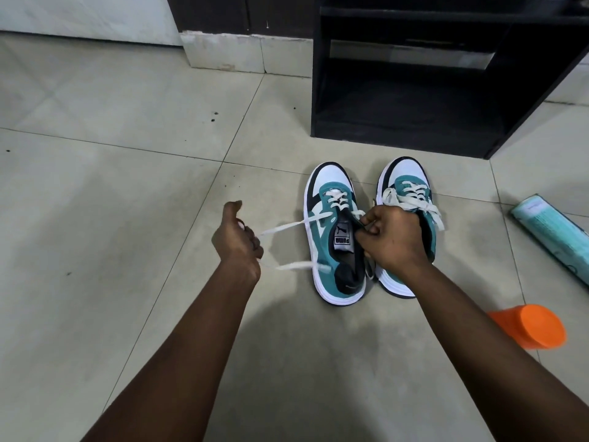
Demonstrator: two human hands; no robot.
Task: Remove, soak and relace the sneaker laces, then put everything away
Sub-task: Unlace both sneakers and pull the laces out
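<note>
Both forearms reach to the left sneaker (334, 231) on the floor; left hand (239, 237) pinches its lace (287, 228), right hand (392, 237) grips the tongue. A hard tug could snag an eyelet.

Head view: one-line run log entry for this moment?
step: unlacing | left hand: pulls lace | right hand: grips left sneaker tongue | right sneaker: laced

My two forearms are bare from elbow to wrist, with no sleeves in view. My left hand (237, 240) and right hand (393, 239) wear no gloves or watch.
</note>
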